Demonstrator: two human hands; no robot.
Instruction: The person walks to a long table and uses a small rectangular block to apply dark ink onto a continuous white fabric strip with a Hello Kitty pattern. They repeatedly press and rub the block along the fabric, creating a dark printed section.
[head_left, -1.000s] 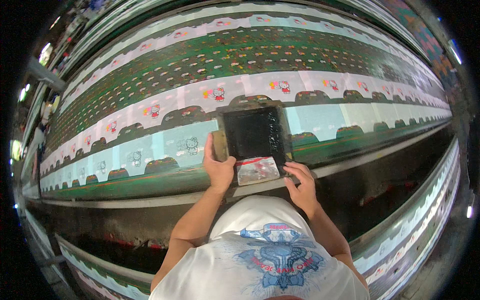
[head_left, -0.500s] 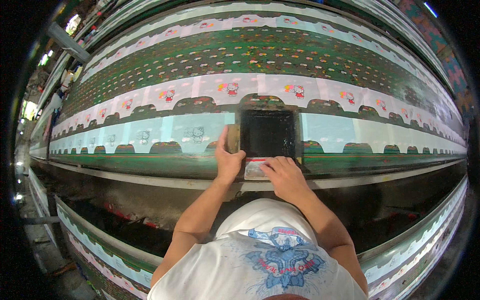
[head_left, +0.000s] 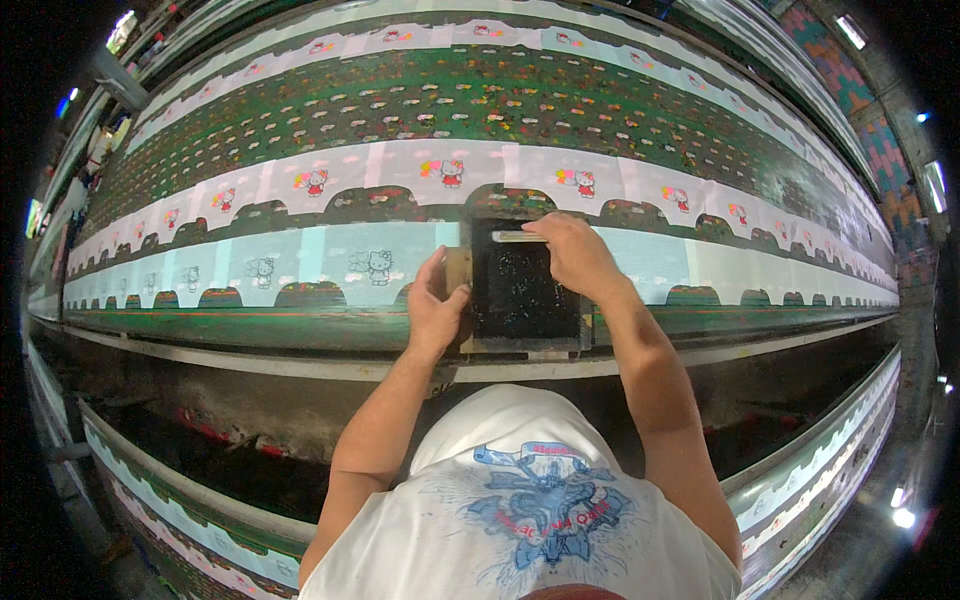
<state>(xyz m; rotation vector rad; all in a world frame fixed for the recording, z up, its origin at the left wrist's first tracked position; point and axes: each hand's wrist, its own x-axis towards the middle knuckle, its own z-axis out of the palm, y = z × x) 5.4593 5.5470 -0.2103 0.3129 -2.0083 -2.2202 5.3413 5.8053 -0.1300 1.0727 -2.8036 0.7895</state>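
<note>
A screen-printing frame (head_left: pixel 459 275) with a black mesh lies on a row of light blue fabric pieces (head_left: pixel 340 248), close to the table's near edge. My left hand (head_left: pixel 434 312) is closed around the frame's left bar, thumb on the near side. Over the far part of the mesh, my right hand (head_left: pixel 580 260) grips a squeegee (head_left: pixel 517 237) with a pale, narrow blade. Wet specks glint on the dark mesh behind it. Left of the frame, the blue pieces carry a black outline print of a cartoon cat (head_left: pixel 376 265); those on the right look plain.
Beyond lies a row of pink pieces (head_left: pixel 400 168) with coloured cat prints, then a stained green strip of the long table (head_left: pixel 330 110). A pale rail (head_left: pixel 300 366) runs along the near edge. More printing tables (head_left: pixel 190 500) with fabric flank me behind.
My right hand has carried the squeegee from the frame's near end to its far end. My left hand keeps its hold on the frame. The view has shifted slightly.
</note>
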